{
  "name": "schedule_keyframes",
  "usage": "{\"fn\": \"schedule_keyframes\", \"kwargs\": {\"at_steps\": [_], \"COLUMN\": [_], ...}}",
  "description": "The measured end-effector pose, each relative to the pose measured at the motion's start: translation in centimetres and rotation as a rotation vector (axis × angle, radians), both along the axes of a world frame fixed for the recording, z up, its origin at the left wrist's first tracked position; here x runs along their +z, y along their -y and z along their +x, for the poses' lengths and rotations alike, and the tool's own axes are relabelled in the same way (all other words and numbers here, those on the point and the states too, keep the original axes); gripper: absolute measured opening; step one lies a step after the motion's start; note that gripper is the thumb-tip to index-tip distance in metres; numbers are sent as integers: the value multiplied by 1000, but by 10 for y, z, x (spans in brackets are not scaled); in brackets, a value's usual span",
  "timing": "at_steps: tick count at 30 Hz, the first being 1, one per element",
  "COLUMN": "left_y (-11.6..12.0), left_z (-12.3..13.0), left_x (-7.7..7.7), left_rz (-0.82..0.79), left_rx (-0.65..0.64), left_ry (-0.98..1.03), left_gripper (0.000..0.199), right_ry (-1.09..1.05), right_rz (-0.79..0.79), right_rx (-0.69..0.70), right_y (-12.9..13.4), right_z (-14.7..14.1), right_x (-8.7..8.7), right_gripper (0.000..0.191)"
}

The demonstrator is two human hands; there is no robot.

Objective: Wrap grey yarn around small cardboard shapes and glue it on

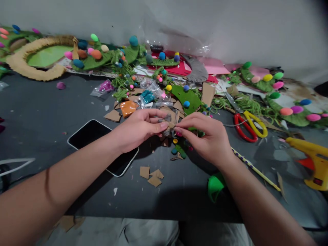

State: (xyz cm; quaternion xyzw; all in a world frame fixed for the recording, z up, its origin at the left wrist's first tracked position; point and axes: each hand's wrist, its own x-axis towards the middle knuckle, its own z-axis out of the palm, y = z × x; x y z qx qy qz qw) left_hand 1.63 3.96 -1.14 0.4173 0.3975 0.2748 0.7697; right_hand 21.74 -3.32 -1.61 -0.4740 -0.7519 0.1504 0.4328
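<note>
- Grey piece (167,131): small, yarn-wrapped, a tan cardboard tip showing; between the fingertips, just above the table; centre of the clock used below, 12 being away from the person.
- Left hand (138,129): reaches in from 8 o'clock; thumb and fingers clamped on the 9 o'clock side of the grey piece.
- Right hand (210,136): reaches in from 4 o'clock; thumb and forefinger pinched together at the 3 o'clock edge, on the tan tip or a bit of yarn; which, cannot be told.
- Key relation: piece dead between the two hands, both touching, neither nearer; fingertips face each other along the 9-to-3 line.
- Long axis: not settled, fingers covering much of the outline.
- Strand (234,125): grey, runs out behind the right hand towards 3 o'clock, to the scissors (248,118); whether it joins the piece is hidden.
- Phone (89,134): at 8 o'clock, partly under the left forearm.
- Scraps (145,172): cardboard, loose, at 7 o'clock.
- Tassel (215,186): green, between 4 and 5 o'clock, partly covered by the right forearm.
- Pencil (256,169): at 4 o'clock, near end clear, far end close to the right wrist.
- Glue gun (314,160): between 3 and 4 o'clock, cut off by the frame.
</note>
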Motion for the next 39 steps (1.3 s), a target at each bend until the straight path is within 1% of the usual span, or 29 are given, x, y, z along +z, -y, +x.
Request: {"fn": "schedule_keyframes", "kwargs": {"at_steps": [3, 7, 11, 13, 16, 21, 23, 29, 32, 34, 39], "left_y": [0, 3, 7, 8, 10, 11, 11, 10, 10, 10, 10], "left_z": [0, 0, 0, 0, -1, 0, 0, -1, -1, -1, -1], "left_x": [-3, -4, 1, 5, 8, 6, 3, -3, -4, -4, -5], "left_rz": [109, 290, 424, 464, 449, 233, 205, 259, 314, 343, 393], "left_rx": [-13, -99, -185, -215, -248, -275, -288, -268, -264, -236, -195], "left_ry": [-49, -158, -233, -253, -217, -37, 29, 134, 137, 119, 75], "left_gripper": [30, 29, 24, 21, 17, 19, 17, 19, 19, 20, 25], "right_ry": [46, 138, 222, 253, 282, 228, 178, 35, -28, -56, -17], "right_rz": [-17, -33, -36, -27, -3, 7, -15, -124, -182, -216, -196], "right_rx": [-3, 41, 57, 53, 37, -7, -18, -32, -34, -42, -67], "right_y": [1, 3, 2, 2, 1, 0, 0, 1, 1, 1, 1], "right_z": [0, 0, 1, 2, 3, 2, 2, 0, -1, -2, -4], "right_x": [2, 4, 4, 3, 3, 3, 2, 1, 3, 5, 5], "right_gripper": [3, 4, 6, 7, 8, 8, 7, 8, 12, 13, 12]}}
